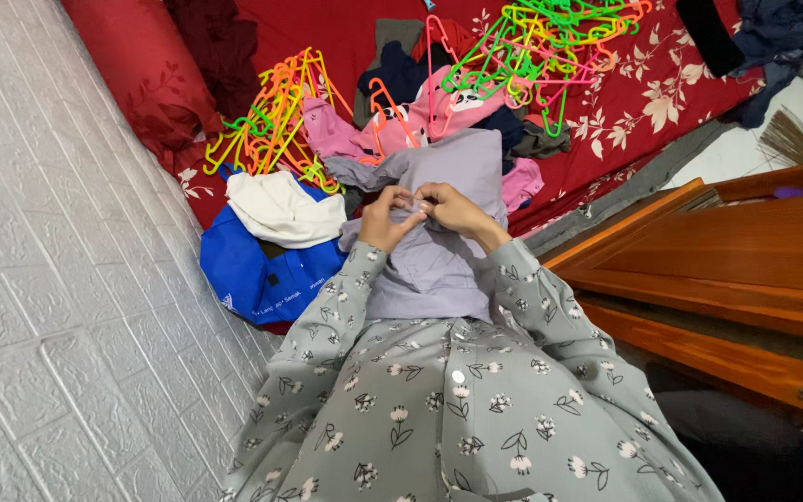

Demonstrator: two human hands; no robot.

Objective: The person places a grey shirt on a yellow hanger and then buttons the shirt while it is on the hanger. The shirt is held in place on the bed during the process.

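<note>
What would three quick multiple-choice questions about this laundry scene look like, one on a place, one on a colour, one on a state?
1. Where does the white garment lie?
A. on the blue garment
B. on the wooden furniture
C. on the wall

2. What colour is the garment that the hands work on?
A. yellow
B. lilac
C. black

3. How are the hands placed?
A. far apart
B. flat on the bed
C. together, pinching cloth

Answers:
1 A, it overlaps the blue one's top.
2 B, the lilac garment is pale purple.
3 C, left hand and right hand meet at one fold.
</note>
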